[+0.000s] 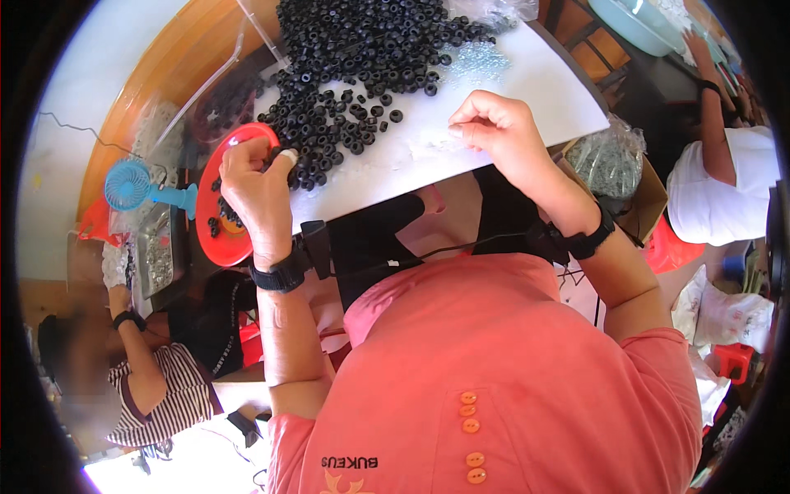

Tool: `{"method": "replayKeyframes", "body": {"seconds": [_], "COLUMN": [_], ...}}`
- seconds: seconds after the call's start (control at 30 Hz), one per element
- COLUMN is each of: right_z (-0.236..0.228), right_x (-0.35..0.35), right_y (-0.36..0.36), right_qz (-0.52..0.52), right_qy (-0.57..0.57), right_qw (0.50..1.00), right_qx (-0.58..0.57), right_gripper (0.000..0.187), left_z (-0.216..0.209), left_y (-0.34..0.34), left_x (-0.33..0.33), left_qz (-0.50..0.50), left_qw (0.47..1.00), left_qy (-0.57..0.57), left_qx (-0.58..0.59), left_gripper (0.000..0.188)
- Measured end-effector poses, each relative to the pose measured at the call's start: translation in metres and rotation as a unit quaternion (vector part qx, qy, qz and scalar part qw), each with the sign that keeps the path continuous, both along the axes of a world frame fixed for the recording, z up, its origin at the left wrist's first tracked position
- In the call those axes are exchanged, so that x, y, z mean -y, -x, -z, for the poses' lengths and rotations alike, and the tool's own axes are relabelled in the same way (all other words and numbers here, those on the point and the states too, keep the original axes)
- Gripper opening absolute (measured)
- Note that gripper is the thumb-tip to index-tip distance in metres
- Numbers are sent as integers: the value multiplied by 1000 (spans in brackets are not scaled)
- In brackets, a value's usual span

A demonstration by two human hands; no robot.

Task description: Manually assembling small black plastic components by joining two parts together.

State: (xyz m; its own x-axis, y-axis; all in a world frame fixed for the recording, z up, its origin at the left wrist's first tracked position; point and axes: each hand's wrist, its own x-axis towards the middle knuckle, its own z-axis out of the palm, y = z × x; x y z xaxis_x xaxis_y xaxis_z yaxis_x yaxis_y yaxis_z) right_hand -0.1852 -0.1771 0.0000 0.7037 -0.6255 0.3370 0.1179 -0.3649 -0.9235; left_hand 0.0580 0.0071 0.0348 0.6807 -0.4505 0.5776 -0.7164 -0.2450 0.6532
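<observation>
A large heap of small black ring-shaped parts (362, 58) covers the far part of the white tabletop (387, 189). My left hand (255, 185) is closed at the heap's near left edge, beside a red plate (212, 235). Between its thumb and fingers a small black part shows, partly hidden. More black parts lie in the plate. My right hand (506, 136) hangs over the table's right side, thumb and forefinger pinched together; what is between them is too small to make out. Beyond it lie small clear pieces (477, 62) in a loose patch.
A blue handheld fan (130, 185) and a metal tray (155, 251) are at left, near a person in a striped shirt (169, 391). At right stand a box with a plastic bag (613, 160) and a person in white (724, 185). A light blue basin (634, 25) is beyond.
</observation>
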Motion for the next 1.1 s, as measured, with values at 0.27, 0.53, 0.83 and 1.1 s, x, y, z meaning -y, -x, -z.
{"method": "replayKeyframes", "body": {"seconds": [0.27,0.53,0.83,1.1], "right_z": [-11,-23,-17,-40], "right_x": [-96,-124,-154,-61], "right_y": [-38,-45,-36,-18], "right_qz": [-181,-189,-162,-86], "right_qy": [124,-108,-30,243], "right_qw": [976,976,986,952], "right_qx": [13,-2,32,-167], "right_gripper": [50,45,45,27], "left_z": [-26,-33,-38,-8], "left_y": [45,45,20,57], "left_x": [31,59,63,48], "left_qz": [74,115,326,198], "left_qw": [973,914,707,953], "left_qy": [137,288,334,55], "left_qx": [-172,-261,-531,-221], "left_gripper": [27,16,21,7]}}
